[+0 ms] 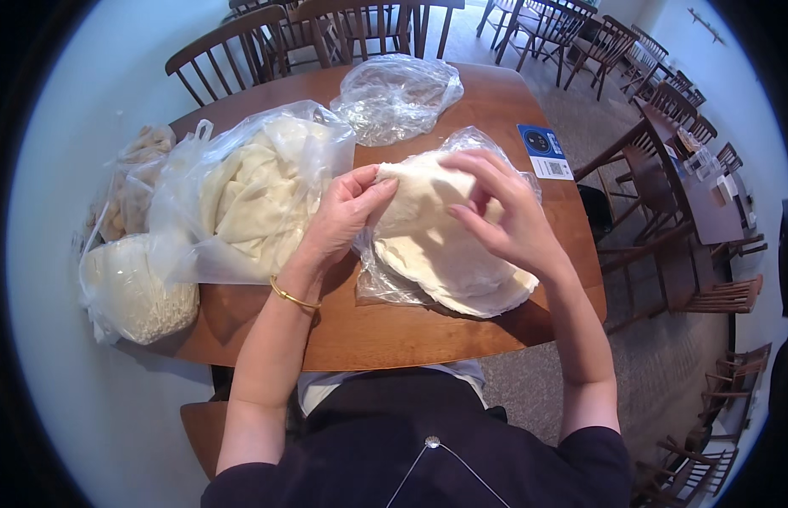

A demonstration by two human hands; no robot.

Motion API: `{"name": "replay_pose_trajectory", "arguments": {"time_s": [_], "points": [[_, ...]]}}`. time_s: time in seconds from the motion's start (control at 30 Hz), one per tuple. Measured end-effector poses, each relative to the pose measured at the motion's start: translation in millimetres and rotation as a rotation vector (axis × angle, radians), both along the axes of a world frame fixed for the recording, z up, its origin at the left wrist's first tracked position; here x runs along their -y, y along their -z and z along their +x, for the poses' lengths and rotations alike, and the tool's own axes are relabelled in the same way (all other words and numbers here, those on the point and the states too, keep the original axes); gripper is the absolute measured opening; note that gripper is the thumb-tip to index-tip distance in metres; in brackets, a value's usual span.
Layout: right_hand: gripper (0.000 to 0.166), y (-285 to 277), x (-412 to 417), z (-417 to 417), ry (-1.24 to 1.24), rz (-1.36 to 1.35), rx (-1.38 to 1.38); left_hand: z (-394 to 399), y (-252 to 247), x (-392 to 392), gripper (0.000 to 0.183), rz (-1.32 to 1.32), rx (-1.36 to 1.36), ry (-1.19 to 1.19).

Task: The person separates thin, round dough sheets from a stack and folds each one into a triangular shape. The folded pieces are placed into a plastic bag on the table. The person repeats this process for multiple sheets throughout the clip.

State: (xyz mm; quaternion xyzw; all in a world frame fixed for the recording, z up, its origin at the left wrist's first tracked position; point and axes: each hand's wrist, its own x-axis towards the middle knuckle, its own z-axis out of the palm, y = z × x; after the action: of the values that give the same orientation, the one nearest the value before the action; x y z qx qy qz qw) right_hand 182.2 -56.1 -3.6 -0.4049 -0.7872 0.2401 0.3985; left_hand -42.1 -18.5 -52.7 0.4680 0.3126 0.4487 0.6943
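Between thumb and fingers, my left hand (346, 213) pinches the top corner of a thin, pale food sheet (403, 206). That sheet lies over a stack of similar round, cream-coloured sheets (470, 276) with ragged edges, perhaps dough or tofu skin. My right hand (511, 216) hovers over the sheet's right side, thumb and fingers apart with nothing visibly held. Crumpled clear plastic (394, 286) spreads beneath the stack. Just left of my left hand, a translucent plastic bag (184, 244) holds folded, yellowish sheets (257, 200).
Another crumpled clear plastic bag (397, 95) lies at the table's far side. At far left are a wrapped bundle of enoki mushrooms (143, 289) and a bag of brownish food (137, 178). A blue and white printed card (545, 152) lies near the right edge of the wooden table (343, 343).
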Motion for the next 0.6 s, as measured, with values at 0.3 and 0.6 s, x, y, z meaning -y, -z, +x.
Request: {"name": "replay_pose_trajectory", "arguments": {"time_s": [0.3, 0.6], "points": [[0.013, 24, -36, -6, 0.072, -0.223, -0.326, 9, -7, 10, 0.028, -0.055, 0.001, -0.033], [0.013, 28, -43, 7, 0.194, -0.269, -0.582, 22, -7, 28, 0.026, -0.067, -0.36, 0.085]]}}
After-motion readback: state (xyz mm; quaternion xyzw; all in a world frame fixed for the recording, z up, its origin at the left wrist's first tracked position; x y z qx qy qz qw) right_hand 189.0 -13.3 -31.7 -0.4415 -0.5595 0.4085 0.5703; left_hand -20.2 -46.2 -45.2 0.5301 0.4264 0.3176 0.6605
